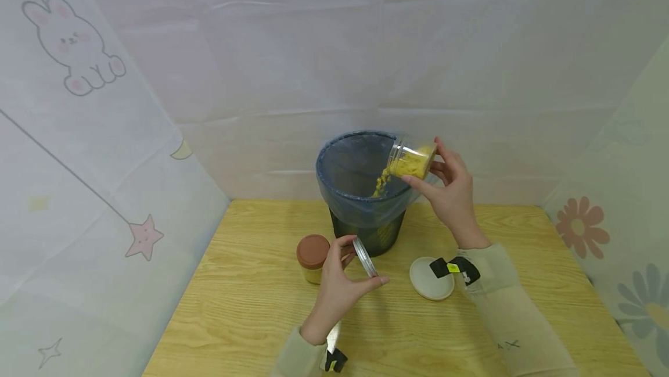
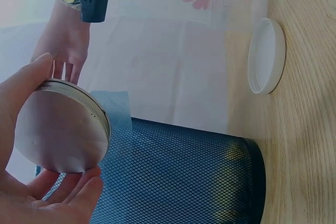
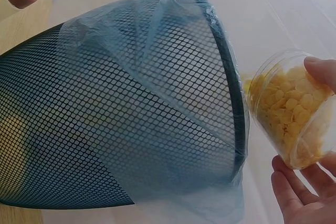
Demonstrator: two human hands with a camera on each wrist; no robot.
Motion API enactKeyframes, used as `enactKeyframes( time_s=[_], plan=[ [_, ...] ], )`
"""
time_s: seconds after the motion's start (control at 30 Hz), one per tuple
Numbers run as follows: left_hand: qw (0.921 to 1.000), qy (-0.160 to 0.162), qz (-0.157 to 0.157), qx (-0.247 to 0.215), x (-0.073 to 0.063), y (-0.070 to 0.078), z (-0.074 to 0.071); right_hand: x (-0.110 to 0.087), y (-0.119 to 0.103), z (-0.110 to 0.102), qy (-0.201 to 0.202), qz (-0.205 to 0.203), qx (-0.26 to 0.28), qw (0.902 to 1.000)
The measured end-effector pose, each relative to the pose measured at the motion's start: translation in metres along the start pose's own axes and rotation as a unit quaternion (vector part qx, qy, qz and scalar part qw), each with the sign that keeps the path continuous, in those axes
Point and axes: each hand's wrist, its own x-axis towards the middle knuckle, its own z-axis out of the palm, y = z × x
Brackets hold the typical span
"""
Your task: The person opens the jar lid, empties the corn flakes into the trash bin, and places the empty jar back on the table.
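My right hand (image 1: 453, 194) grips a clear jar (image 1: 413, 159) tipped on its side over the rim of a black mesh bin (image 1: 366, 237). Small yellow pieces (image 1: 382, 182) spill from the jar's mouth into the bin; many more (image 3: 289, 106) are still inside the jar, as the right wrist view shows. A thin blue bag (image 3: 121, 40) lines the bin and folds over its rim. In front of the bin, my left hand (image 1: 340, 290) holds a silver metal lid (image 2: 65, 129) by its edge, between thumb and fingers.
Left of the bin stands a jar with a reddish-brown lid (image 1: 313, 251). A round white lid (image 1: 425, 281) lies on the wooden table (image 1: 251, 307) near my right wrist. Pale printed cloth (image 1: 292, 63) hangs behind the table and on both sides.
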Motion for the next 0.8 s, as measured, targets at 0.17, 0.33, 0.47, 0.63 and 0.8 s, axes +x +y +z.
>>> enactKeyframes(
  time_s=[0.17, 0.33, 0.47, 0.63, 0.8],
  plan=[
    [1.0000, 0.000, 0.002, -0.003, 0.0005, -0.0002, 0.0000, 0.0016, -0.0005, -0.0003, 0.003, 0.002, 0.005, 1.0000],
    [1.0000, -0.001, 0.005, -0.003, 0.0008, -0.0010, 0.0002, 0.0023, -0.0026, -0.0004, 0.004, 0.004, 0.004, 1.0000],
    [0.9999, -0.002, 0.010, 0.000, 0.0010, -0.0017, 0.0008, 0.0028, -0.0040, -0.0008, 0.007, 0.010, 0.000, 0.9999],
    [0.9999, -0.003, 0.014, 0.000, 0.0009, -0.0018, 0.0011, 0.0025, -0.0053, -0.0009, 0.008, 0.022, -0.006, 0.9997],
    [0.9999, -0.007, 0.013, -0.004, 0.0013, -0.0015, 0.0014, 0.0026, -0.0070, -0.0007, 0.012, 0.021, -0.004, 0.9997]
  ],
)
